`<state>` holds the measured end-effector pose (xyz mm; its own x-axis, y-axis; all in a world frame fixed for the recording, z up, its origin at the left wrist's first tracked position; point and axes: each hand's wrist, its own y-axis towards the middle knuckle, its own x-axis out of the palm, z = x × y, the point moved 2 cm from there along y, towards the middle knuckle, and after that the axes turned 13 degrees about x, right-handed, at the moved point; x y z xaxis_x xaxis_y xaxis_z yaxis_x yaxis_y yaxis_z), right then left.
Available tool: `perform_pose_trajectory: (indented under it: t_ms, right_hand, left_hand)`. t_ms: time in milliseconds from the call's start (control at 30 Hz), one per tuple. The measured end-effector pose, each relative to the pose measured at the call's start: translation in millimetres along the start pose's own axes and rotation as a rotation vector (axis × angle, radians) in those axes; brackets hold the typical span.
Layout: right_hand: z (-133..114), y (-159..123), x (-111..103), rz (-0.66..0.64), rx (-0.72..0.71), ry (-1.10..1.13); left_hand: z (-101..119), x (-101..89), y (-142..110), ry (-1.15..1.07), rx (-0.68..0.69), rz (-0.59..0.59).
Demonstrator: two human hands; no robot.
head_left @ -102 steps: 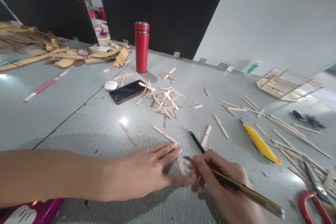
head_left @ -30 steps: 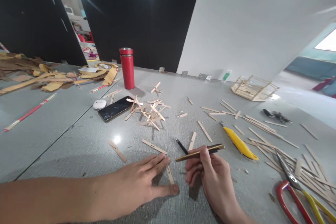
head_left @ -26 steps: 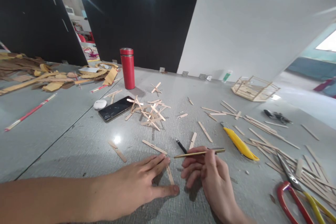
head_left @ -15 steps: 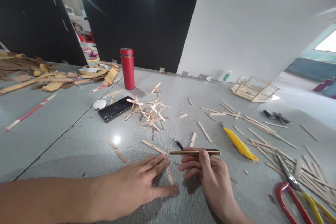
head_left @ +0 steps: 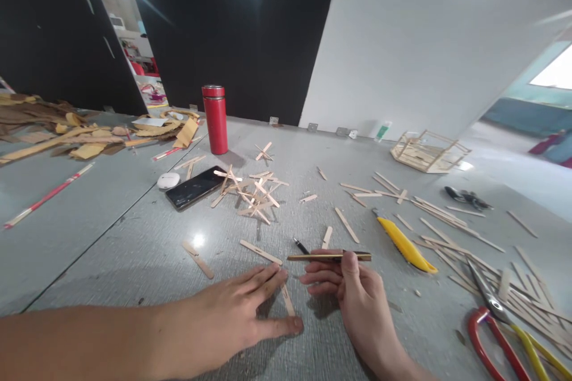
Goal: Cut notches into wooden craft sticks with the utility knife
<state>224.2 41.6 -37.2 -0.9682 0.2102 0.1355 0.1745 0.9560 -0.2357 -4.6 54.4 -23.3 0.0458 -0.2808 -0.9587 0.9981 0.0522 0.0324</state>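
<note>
My left hand [head_left: 243,309] lies flat on the grey table, fingers stretched out. Its fingertips rest at the upper end of a short wooden craft stick [head_left: 288,300], and the thumb touches down near the lower end. Another craft stick [head_left: 260,252] lies just beyond those fingertips. Between thumb and fingers, my right hand [head_left: 357,289] pinches a thin gold-brown strip [head_left: 308,258], held level above the table; its exact kind is unclear. The tip of a black pen [head_left: 301,246] shows behind the right fingers, which hide the rest of it.
Loose craft sticks [head_left: 257,193] are heaped beside a phone [head_left: 196,187] and red flask [head_left: 215,122]. To the right lie a yellow cutter [head_left: 406,245], scissors [head_left: 491,303], more sticks and a small stick frame [head_left: 429,152]. Scraps [head_left: 93,137] cover the back left.
The view has shifted slightly. The strip in my right hand has tilted a little, showing less of its gold surface. My left hand stays in place.
</note>
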Motion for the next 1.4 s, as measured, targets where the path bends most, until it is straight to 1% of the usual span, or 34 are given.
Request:
perform_pose_trajectory:
  t_ms: [200,467,667,767,867,933,1033,1100,1233,1400]
  right_hand:
    - [-6,-1,1,0.036,-0.001,-0.062]
    - [-8,-2,4,0.048,-0.014,-0.111]
    - [-6,-8,4,0.031,-0.033,-0.188]
    - [-3,-15,3,-0.014,-0.045,-0.245]
    - [-3,-20,4,-0.124,-0.057,-0.309]
    - [-4,-22,7,-0.177,-0.090,-0.419]
    - [-4,-22,10,-0.154,-0.152,-0.592]
    - [-3,-20,12,-0.164,-0.113,-0.594]
    - [0,-18,13,-0.236,0.019,-0.522]
    - [-1,-16,13,-0.187,0.086,-0.544]
  left_hand:
    - [0,0.9,-1,0.006,0.008,0.033]
    - [-1,5.9,-3,0.028,0.008,0.060]
    - [-1,2.5,-1,0.033,0.002,0.046]
    - [0,0.0,1,0.046,0.005,0.038]
    - [1,-1.9,0,0.061,0.020,0.041]
    - [2,-3.3,0,0.065,0.034,0.048]
    - [1,-6.0,-1,0.070,0.028,0.055]
    - [0,-7.8,-2,0.068,0.031,0.055]
    - [-2,-10.8,-2,0.072,0.062,0.074]
    - [-5,-11.5,-2,0.108,0.070,0.063]
